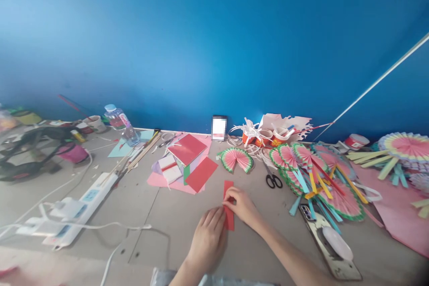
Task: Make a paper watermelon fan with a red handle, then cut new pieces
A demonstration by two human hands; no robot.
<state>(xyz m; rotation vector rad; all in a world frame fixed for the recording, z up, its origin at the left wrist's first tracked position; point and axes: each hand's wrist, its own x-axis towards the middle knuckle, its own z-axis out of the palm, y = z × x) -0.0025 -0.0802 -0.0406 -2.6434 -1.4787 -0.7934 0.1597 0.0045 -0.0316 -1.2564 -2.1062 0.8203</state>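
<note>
A narrow red paper strip (229,222) lies upright in view on the grey table, close to me. My right hand (244,208) bends over it from the right, thumb and forefinger pinched at its left edge. From the left, my left hand (208,232) has its fingers together and curled against the strip's left edge, just below the right fingertips; its thumb is hidden. Beyond the hands sits a pleated pink and green paper fan (236,160). A red paper sheet (201,174) rests on a stack of coloured papers to the left.
Black-handled scissors (274,181) lie right of the hands. Several pleated fans (345,199) and a phone (331,243) spread farther right. On the left are a white power strip (85,212) with cables, wooden sticks (142,152) and a tilted bottle (122,125). A blue wall (214,44) stands behind.
</note>
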